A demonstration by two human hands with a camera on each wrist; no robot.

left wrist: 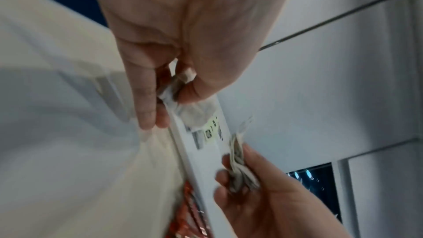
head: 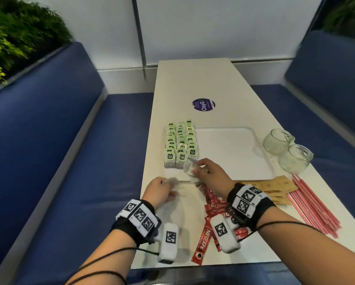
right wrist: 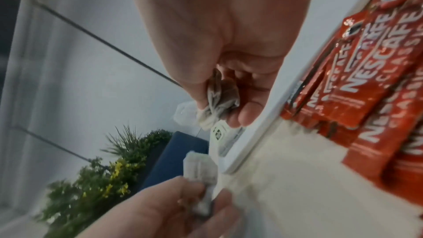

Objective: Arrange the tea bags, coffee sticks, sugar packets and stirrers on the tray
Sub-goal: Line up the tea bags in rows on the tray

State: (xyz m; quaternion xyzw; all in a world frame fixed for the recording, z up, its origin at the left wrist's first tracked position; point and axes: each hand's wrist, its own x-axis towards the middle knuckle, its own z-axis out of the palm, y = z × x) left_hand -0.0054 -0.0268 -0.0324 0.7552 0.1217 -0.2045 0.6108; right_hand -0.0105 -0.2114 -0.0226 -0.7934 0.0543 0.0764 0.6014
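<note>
Green-tagged tea bags (head: 180,144) stand in three rows on the left part of a white tray (head: 234,153). The left hand (head: 159,191) pinches one loose tea bag (head: 171,180); the right hand (head: 210,171) pinches another (head: 190,168), just beside the rows. The two may be joined by tangled strings, so pulling apart could tear the paper or topple the rows. Red coffee sticks (head: 214,204), brown sugar packets (head: 273,187) and pink stirrers (head: 312,204) wait on the pale desk (head: 193,83), between blue benches (head: 49,124)

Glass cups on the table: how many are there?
2. The two clear round glass cups stand right of the white tray, touching: one farther away, one nearer, by the pink stirrers.
</note>
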